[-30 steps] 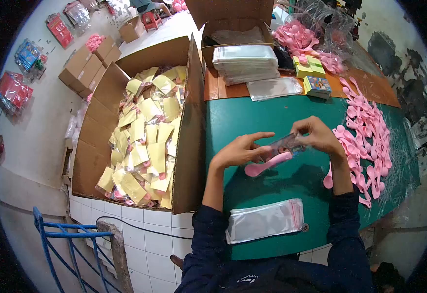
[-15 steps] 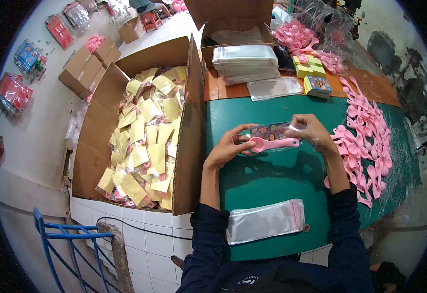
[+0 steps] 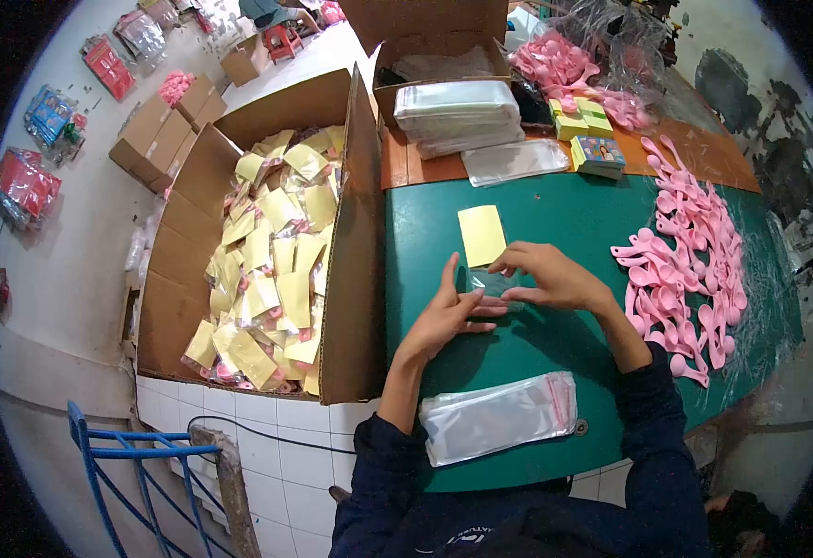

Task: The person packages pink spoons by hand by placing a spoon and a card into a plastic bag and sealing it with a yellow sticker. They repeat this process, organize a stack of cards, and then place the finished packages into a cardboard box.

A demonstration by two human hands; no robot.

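A yellow card lies flat on the green table inside or on a clear plastic bag, whose lower end shows between my hands. The pink spoon seen with it earlier is hidden. My left hand is at the bag's lower left, open with its fingers spread. From the right, my right hand reaches over the same end, fingers bent and thumb apart; no object shows in its grasp. A stack of clear plastic bags lies nearer my body.
At left stands a tall cardboard box filled with yellow-backed packets. Pink spoons are heaped at right. Along the back are more plastic bags, small card stacks and an open carton.
The packet with the picture card and pink spoon was held up in both hands. Now it lies on the table with its yellow side up, and both hands have lowered and loosened.
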